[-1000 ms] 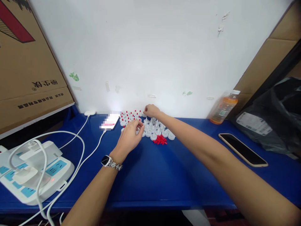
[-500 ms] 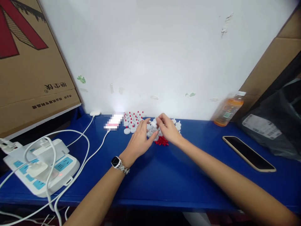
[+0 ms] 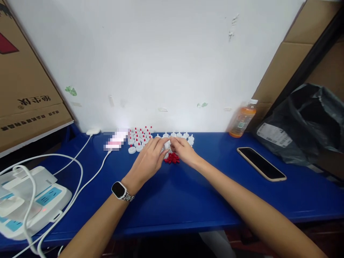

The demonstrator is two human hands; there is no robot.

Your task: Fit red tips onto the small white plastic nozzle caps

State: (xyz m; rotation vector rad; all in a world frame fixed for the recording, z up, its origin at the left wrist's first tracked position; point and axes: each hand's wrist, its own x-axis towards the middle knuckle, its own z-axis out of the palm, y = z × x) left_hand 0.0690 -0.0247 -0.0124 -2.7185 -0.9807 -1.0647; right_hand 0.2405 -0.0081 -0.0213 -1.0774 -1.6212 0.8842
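My left hand [image 3: 150,157], a watch on its wrist, curls its fingers and thumb round a white nozzle cap [image 3: 167,145]. Against that cap, my right hand [image 3: 184,149] is closed in a pinch; whatever its fingertips hold is hidden. Just below both hands lies a pile of small red tips [image 3: 172,158]. White caps fitted with red tips [image 3: 138,138] stand in rows to the left, partly behind my left hand. Bare white nozzle caps [image 3: 186,135] are grouped behind and beside my right hand.
A pixelated lit phone [image 3: 116,139] on a cable lies left, near a white power strip [image 3: 48,204] with looping cords. At right are a dark phone [image 3: 261,163], an orange drink bottle [image 3: 243,120] and a black plastic bag [image 3: 298,125]. A white wall [image 3: 161,64] backs the blue table [image 3: 172,204].
My hands have come closer together, and the left fingers now close round a white cap. The camera view has turned to the right, so the scene sits further left.
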